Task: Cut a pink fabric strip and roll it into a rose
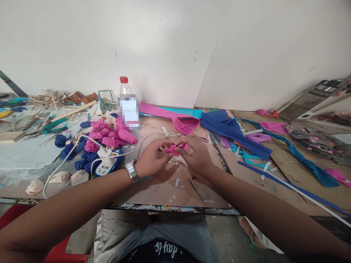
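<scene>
Both my hands meet over the middle of the brown work table (pixel 164 190), pinching a small pink foam piece (pixel 175 149) between their fingertips. My left hand (pixel 152 159), with a metal watch on the wrist, grips its left end. My right hand (pixel 196 153) curls its fingers over the right end. Most of the pink piece is hidden by my fingers. A pile of rolled pink foam pieces (pixel 105 135) and rolled blue foam pieces (pixel 74 149) lies to the left of my hands.
A plastic bottle with a red cap (pixel 127 104) stands behind the pile. A white power strip (pixel 105 166) with its cable lies at front left. Pink, blue and teal foam sheets (pixel 230 129) spread to the right. Scissors, wooden sticks and scraps (pixel 52 128) clutter the far left.
</scene>
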Demonstrator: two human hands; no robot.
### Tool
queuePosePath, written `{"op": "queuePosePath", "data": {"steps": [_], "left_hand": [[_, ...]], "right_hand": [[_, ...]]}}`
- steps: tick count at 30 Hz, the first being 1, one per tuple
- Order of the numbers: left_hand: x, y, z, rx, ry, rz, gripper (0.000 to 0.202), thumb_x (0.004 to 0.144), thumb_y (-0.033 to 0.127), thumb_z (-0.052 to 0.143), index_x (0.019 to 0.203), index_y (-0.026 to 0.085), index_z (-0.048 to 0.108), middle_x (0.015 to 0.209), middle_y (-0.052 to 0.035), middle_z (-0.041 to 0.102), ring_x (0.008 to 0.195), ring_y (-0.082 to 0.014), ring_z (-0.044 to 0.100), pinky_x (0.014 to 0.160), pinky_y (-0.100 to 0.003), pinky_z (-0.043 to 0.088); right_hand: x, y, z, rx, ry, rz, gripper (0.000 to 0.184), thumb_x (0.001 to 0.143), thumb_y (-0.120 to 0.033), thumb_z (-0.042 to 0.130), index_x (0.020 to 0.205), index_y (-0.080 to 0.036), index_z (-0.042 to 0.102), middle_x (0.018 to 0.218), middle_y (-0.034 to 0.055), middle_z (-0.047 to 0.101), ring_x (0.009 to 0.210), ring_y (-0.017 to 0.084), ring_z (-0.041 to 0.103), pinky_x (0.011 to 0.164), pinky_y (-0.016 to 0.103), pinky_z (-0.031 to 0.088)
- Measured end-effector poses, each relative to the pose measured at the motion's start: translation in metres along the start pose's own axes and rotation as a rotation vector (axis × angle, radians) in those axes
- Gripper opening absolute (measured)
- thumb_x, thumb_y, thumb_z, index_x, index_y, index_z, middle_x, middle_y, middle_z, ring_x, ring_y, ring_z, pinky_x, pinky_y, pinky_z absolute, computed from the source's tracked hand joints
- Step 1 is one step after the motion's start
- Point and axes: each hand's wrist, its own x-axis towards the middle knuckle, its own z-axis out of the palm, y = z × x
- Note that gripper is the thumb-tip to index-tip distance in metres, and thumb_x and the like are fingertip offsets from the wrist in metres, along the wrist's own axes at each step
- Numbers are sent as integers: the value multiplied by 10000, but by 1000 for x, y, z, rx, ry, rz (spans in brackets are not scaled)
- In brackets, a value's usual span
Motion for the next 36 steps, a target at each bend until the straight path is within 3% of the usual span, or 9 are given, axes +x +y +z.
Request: {"op": "queuePosePath", "data": {"steps": [7, 15, 18, 22, 29, 36], "left_hand": [[-1, 1, -2, 2, 96, 68, 197, 968, 338, 686, 1114, 212, 644, 1078, -69, 714, 961, -196, 631, 881, -351, 502], [-3, 2, -3, -30, 37, 110, 157, 963, 260, 646, 1104, 205, 689, 1075, -66, 734, 1007, -202, 649, 917, -358, 501], [-2, 2, -3, -102, 12, 66, 165, 988, 304, 628, 1078, 194, 711, 1064, -75, 744, 1010, -204, 667, 935, -360, 509], [1, 1, -3, -199, -21, -8, 200, 979, 370, 657, 991, 182, 723, 987, -77, 756, 922, -197, 674, 851, -336, 513], [2, -2, -1, -267, 20, -31, 250, 961, 425, 693, 979, 176, 711, 931, -65, 729, 840, -176, 647, 794, -317, 504], [2, -6, 0, -307, 64, -55, 277, 943, 447, 712, 978, 172, 702, 901, -53, 717, 789, -160, 635, 740, -294, 494]], "right_hand": [[1, -1, -1, 10, -23, -43, 199, 987, -450, 705, 954, -254, 697, 985, 36, 785, 942, 251, 686, 916, 436, 470], [0, 0, 0, 10, -6, -60, 278, 978, -514, 699, 911, -244, 692, 948, 41, 769, 937, 244, 682, 904, 424, 463], [0, 0, 1, 21, -3, -67, 323, 957, -553, 708, 884, -240, 692, 935, 42, 760, 929, 240, 682, 894, 422, 467], [-1, 2, 1, 20, 10, -98, 338, 949, -571, 710, 871, -242, 694, 931, 43, 760, 926, 241, 692, 885, 423, 466], [-1, -2, 0, 30, -1, -112, 321, 971, -552, 691, 905, -238, 682, 907, 34, 764, 887, 232, 688, 872, 417, 462], [-2, -3, 0, 12, -24, -99, 166, 984, -405, 722, 952, -245, 692, 928, 23, 772, 904, 233, 681, 885, 412, 459]]}}
